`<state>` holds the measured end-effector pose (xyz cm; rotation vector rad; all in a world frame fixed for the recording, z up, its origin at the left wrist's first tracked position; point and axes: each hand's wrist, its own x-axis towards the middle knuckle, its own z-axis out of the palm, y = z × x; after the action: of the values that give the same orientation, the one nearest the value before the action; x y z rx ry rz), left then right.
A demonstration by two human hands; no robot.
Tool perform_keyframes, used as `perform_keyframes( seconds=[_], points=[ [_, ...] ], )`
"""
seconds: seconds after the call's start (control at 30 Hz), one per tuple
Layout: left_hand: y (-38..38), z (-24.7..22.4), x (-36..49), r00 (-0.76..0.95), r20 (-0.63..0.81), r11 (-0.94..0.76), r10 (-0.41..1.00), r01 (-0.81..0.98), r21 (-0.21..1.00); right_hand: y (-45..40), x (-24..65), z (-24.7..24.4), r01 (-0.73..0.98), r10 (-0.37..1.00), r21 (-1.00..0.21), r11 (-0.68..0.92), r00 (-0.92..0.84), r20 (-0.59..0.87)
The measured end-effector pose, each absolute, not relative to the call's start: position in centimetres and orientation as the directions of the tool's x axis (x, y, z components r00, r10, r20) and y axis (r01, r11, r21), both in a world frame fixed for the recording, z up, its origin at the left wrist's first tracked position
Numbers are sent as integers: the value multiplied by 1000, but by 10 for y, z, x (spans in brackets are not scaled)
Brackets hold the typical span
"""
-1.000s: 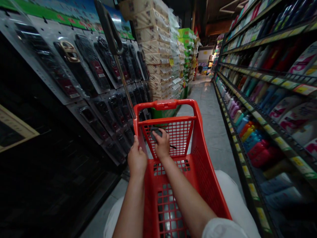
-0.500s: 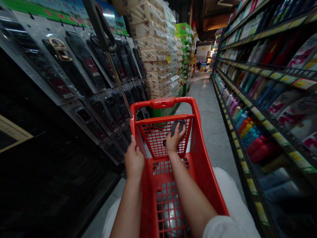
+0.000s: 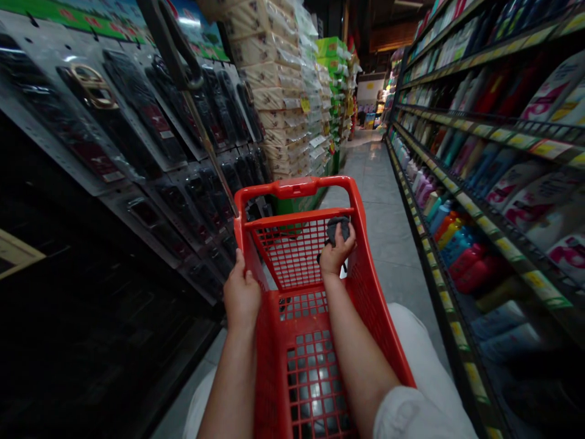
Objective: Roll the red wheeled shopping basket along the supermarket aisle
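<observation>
A red plastic shopping basket (image 3: 276, 378) with grid sides and a grid floor stands between my legs, its long pull handle (image 3: 210, 146) slanting up at the far left corner. My left hand (image 3: 242, 289) is closed around the left rim of the basket. Inside, at the far grid panel (image 3: 286, 250), my right hand (image 3: 337, 251) is closed on a dark grey crumpled cloth (image 3: 337, 230) and presses it near the panel's upper right corner. Part of the cloth is hidden behind my fingers. Through the grid floor, the tiles beneath show.
Packaged belts (image 3: 137, 103) hang on a rack at the left. Stacked tissue packs (image 3: 278, 91) and green packs (image 3: 331, 67) stand beyond it. Shelves of bottles (image 3: 461, 244) run along the right. A grey tiled aisle (image 3: 370, 171) leads away.
My right hand has moved right with the cloth across the far panel, toward its right edge. My left hand keeps hold of the rim. The whole view has shifted slightly.
</observation>
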<state>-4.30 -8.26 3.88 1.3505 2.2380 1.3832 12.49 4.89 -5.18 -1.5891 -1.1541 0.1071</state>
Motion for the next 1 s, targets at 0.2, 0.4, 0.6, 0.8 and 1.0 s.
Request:
perform_keyframes(
  seconds=[0.2,0.4,0.6,0.8,1.0],
  points=[
    [-83,42,-40,-580,261,163,772,577,801,19,100,-111,430,757,-884,-183,635,152],
    [-85,45,-41,-579,259,186,773,597,781,32,82,-100,212,612,-969,-124,785,93],
    [-84,45,-42,-572,264,188,776,610,770,59,99,-64,349,607,-936,53,733,307],
    [-84,46,-39,-581,259,183,772,593,784,27,89,-131,299,650,-950,-90,741,172],
    [-86,46,-38,-568,265,181,779,609,773,29,81,-137,101,643,-990,-95,766,17]
  ],
)
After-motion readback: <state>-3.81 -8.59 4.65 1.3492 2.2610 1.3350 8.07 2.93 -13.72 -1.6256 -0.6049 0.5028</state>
